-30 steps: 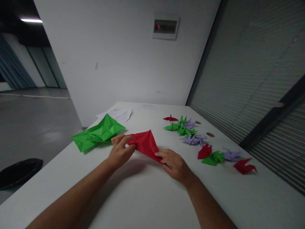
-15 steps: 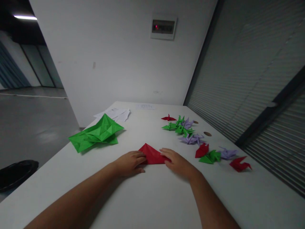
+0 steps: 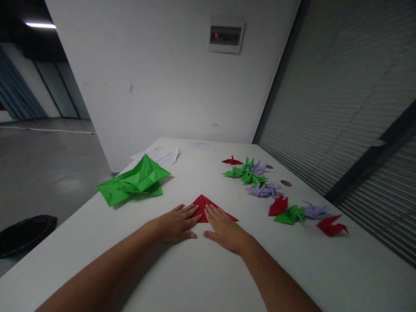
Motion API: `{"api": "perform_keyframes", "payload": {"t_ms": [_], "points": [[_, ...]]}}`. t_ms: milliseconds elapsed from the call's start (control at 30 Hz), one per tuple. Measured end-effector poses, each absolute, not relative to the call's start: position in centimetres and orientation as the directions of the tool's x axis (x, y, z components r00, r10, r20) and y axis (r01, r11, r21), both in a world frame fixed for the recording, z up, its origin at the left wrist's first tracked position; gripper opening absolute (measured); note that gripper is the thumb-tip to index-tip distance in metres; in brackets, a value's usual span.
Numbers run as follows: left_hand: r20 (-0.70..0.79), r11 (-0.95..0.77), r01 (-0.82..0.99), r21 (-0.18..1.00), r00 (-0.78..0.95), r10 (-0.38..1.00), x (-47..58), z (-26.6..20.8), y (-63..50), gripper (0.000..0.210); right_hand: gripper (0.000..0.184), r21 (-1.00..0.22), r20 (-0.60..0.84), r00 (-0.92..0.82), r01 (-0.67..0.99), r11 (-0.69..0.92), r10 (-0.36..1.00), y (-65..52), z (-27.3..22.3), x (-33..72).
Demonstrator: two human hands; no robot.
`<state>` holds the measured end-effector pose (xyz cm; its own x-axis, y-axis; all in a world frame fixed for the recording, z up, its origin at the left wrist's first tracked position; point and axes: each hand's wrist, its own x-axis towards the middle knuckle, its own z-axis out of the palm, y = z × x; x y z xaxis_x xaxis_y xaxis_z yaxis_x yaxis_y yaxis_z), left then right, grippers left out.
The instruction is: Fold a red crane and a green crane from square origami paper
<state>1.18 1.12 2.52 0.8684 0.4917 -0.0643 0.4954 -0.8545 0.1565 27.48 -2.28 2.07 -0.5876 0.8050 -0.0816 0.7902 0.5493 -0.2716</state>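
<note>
A red sheet of origami paper [image 3: 202, 200], folded into a triangle, lies flat on the white table [image 3: 191, 273] with its peak pointing away from me. My left hand [image 3: 178, 223] rests on its left part, fingers stretched out and lying flat. On the middle and right of the triangle lies my right hand [image 3: 224, 227], palm down, fingers extended and thumb apart. Between the two hands a strip of red paper shows. The left corner is hidden under my left hand; the right corner pokes out past my right fingers.
Creased green paper sheets [image 3: 139, 177] lie at the left, with white papers [image 3: 159, 155] behind. Along the right are several folded cranes, among them a red crane [image 3: 332, 225], a green crane [image 3: 290, 215] and a purple crane [image 3: 315, 210]. A black bin [image 3: 27, 234] stands left of the table.
My right hand has moved left from the triangle's right corner onto its middle and flattened, uncovering that corner. My left hand has flattened with its fingers more spread. The view has shifted slightly.
</note>
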Motion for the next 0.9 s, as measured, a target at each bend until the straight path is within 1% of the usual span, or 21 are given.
{"api": "perform_keyframes", "payload": {"t_ms": [100,167,267,433,500,567,633,767,900], "points": [[-0.137,-0.833,0.540,0.123,0.840,0.524,0.9,2.9,0.9,0.081,0.085,-0.271,-0.057,-0.575,0.796,0.541,0.816,-1.9,1.7,28.5],[-0.161,-0.819,0.565,0.103,0.822,0.547,0.5,3.1,0.9,0.084,0.084,-0.289,-0.046,-0.565,0.797,0.530,0.824,-1.7,1.4,29.4],[-0.153,-0.812,0.574,0.102,0.816,0.558,-0.4,3.1,1.1,0.082,0.082,-0.312,-0.031,-0.513,0.821,0.479,0.858,-1.3,1.2,31.0],[-0.134,-0.815,0.564,0.134,0.825,0.549,-1.7,3.2,2.0,0.076,0.078,-0.353,0.010,-0.498,0.810,0.469,0.867,-1.0,0.9,32.1],[-0.079,-0.816,0.551,0.174,0.834,0.547,-1.9,3.4,2.5,0.068,0.072,-0.364,0.014,-0.479,0.815,0.451,0.878,-0.9,0.9,31.9],[0.019,-0.809,0.540,0.232,0.829,0.559,-1.8,3.4,2.9,0.061,0.065,-0.374,0.023,-0.465,0.817,0.439,0.885,-0.7,1.1,31.6],[0.105,-0.779,0.554,0.293,0.791,0.602,-1.7,3.4,3.1,0.060,0.060,-0.388,0.055,-0.455,0.810,0.439,0.889,-0.6,1.4,31.4],[0.151,-0.687,0.608,0.399,0.695,0.703,-1.1,3.2,3.1,0.064,0.062,-0.468,0.177,-0.434,0.753,0.463,0.883,-0.5,1.6,31.0],[0.205,-0.641,0.590,0.490,0.637,0.743,-0.6,2.8,2.9,0.067,0.070,-0.513,0.259,-0.383,0.723,0.462,0.887,-0.4,1.4,30.9]]}}
